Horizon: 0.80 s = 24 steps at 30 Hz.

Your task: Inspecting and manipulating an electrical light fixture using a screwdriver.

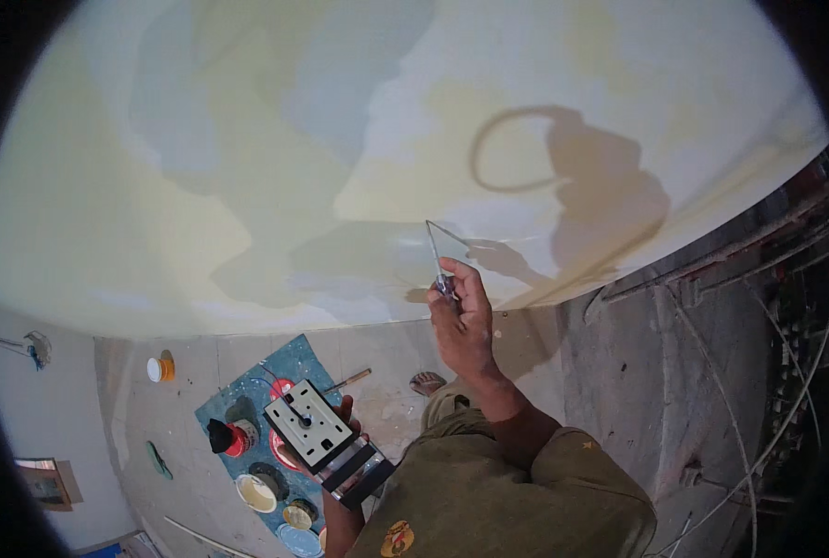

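Right hand (461, 321): raised toward the pale wall (247, 167), my fingers (470, 284) pinched together around one thin screwdriver (436, 260), its shaft pointing up and its tip at or just short of the wall surface; I cannot tell which.
Left hand (345, 423): lower down, near my chest, my fingers curled under and around one white switch plate (307, 423), gripping it from below.
Switch plate: square, face up and tilted, with one dark knob near its middle; one dark and shiny block (359, 470) sits against its lower edge.
Floor (387, 353): one blue sheet (284, 372) lies below my left hand.
On the sheet: one red-wrapped roll (240, 437) and about four round open tins (256, 493), one pale, the others smaller.
Off the sheet: one small orange and white roll (160, 368) near the wall's foot, and one stick-like tool (349, 379) lying just beside the sheet.
Right side: several loose wires (787, 409) hang along a rough grey wall (638, 372).
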Motion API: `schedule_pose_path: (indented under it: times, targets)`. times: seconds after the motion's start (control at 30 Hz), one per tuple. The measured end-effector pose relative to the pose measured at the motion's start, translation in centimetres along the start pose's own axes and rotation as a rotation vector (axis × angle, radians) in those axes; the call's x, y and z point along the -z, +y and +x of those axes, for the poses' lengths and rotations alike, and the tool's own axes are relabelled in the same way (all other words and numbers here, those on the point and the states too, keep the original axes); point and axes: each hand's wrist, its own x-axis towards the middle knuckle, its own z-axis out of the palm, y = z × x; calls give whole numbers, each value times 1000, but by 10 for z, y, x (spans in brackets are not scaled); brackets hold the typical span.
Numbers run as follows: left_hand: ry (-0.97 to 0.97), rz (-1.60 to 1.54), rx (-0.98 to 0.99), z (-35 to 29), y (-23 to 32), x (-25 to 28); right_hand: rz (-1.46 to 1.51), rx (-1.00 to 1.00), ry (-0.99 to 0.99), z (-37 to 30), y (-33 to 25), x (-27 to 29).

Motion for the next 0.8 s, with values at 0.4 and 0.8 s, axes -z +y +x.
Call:
schedule_pose_path:
  times: [0.4,0.8]
  targets:
    - [-30,-5,-20,-2,-3,5,-59,-41,7,13,4,-4]
    - [22,12,-233,2,-20,-7,271,-113,-519,9,-18,-26]
